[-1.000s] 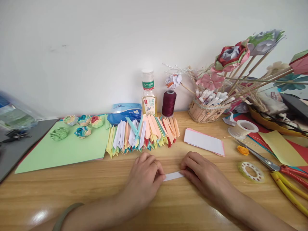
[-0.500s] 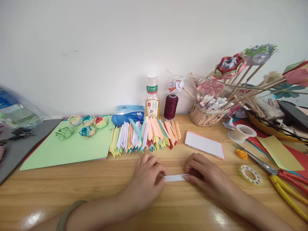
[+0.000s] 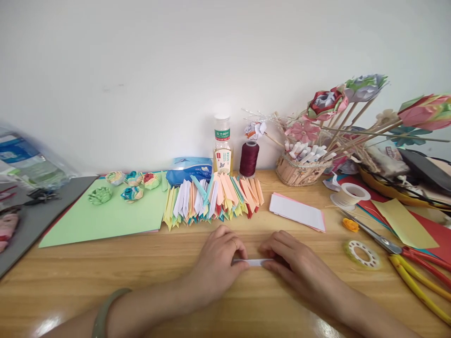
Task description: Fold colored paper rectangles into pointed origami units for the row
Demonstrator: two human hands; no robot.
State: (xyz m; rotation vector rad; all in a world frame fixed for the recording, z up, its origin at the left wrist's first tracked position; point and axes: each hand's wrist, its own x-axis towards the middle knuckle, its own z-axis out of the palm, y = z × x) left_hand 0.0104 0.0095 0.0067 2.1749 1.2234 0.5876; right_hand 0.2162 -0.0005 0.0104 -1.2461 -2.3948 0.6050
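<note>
Paper strip (image 3: 254,262), white and folded narrow, lies flat on the wooden table (image 3: 141,281) between both hands; left hand (image 3: 220,260) and right hand (image 3: 289,258) pinch its ends. Probably light, limp, easily creased: best gripped by the ends

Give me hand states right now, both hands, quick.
Left hand: fingers curled, pinching the left end of the white paper strip on the table.
Right hand: fingers curled, pinching its right end.

Two hands (image 3: 218,263), one bottle (image 3: 222,146), one thread spool (image 3: 249,158), five small paper rosettes (image 3: 100,195), one scissors (image 3: 391,244)
</note>
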